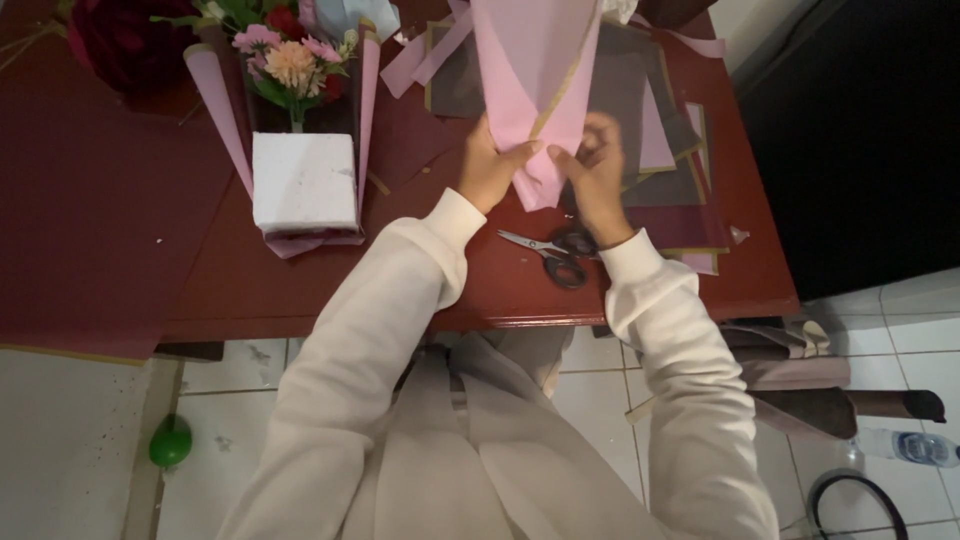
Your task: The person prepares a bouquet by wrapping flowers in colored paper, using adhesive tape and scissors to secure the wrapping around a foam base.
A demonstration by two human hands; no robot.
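A pink sheet of wrapping paper [530,60] with a gold edge is folded into a cone over a dark red table [330,280]. My left hand [488,168] pinches the cone's lower left side. My right hand [598,170] grips its lower right side, the two hands nearly touching at the cone's tip. Black-handled scissors [552,255] lie on the table just below my hands, partly under my right wrist.
A small bouquet [290,65] stands in a white foam block [304,182] wrapped in pink paper at the left. Dark and pink paper sheets [655,130] are stacked at the right. On the tiled floor lie a green balloon [170,442], paper rolls [800,385] and a plastic bottle [915,447].
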